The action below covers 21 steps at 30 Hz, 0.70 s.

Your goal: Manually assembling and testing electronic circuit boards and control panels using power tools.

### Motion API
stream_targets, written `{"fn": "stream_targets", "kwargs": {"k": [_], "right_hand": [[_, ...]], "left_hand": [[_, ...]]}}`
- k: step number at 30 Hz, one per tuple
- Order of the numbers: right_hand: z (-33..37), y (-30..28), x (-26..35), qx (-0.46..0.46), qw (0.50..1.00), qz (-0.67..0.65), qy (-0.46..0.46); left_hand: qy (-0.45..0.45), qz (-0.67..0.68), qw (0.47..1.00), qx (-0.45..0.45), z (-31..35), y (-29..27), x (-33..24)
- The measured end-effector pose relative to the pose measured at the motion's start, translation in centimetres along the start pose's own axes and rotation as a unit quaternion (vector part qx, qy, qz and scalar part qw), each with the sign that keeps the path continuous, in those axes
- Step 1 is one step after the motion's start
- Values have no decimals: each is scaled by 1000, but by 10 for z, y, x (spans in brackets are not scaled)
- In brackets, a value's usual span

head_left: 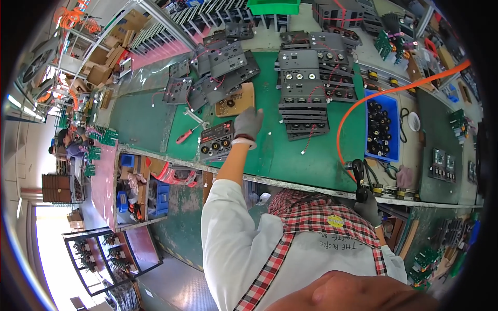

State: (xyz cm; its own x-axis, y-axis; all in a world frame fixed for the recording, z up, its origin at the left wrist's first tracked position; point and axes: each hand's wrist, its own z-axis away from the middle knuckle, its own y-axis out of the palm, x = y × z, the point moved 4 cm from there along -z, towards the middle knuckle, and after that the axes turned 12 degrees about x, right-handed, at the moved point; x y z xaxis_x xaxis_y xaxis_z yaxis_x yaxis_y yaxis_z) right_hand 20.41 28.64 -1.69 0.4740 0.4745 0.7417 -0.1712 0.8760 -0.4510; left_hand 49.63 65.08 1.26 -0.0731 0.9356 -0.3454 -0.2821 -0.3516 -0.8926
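My left hand (248, 124), in a grey glove, reaches over the green bench at the lower right edge of a tan block (244, 103) with a dark round spot. Its fingers look drawn together, but the tips and anything in them are hidden. Just left of it lies a black panel (217, 139) with round knob-like parts. A red-handled screwdriver (184, 137) and a wrench (196, 118) rest beyond that panel. My right hand (368, 208), also gloved, is closed round a black air tool (360, 181) at the bench's front edge; an orange hose (345, 122) runs to it.
Stacked black panels (303, 93) with red wires stand in the bench's middle; more panels (223, 62) lie loosely piled at the back left. On the right, a blue bin (383, 127) holds many black round parts. A green bin (274, 6) sits at the far edge.
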Motion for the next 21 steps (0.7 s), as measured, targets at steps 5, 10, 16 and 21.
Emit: {"fn": "stream_targets", "kwargs": {"k": [5,10,16,21], "right_hand": [[6,5,-17,0,999,47,-21],[13,4,-22,-10,997,80,20],[14,2,-5,20,998,62,16],[6,6,5,27,997,75,-14]], "left_hand": [[75,-23,993,87,-96,46,-41],[22,38,972,231,-99,44,-64],[106,345,929,79,-51,21,-64],[127,669,714,160,44,39,3]]}}
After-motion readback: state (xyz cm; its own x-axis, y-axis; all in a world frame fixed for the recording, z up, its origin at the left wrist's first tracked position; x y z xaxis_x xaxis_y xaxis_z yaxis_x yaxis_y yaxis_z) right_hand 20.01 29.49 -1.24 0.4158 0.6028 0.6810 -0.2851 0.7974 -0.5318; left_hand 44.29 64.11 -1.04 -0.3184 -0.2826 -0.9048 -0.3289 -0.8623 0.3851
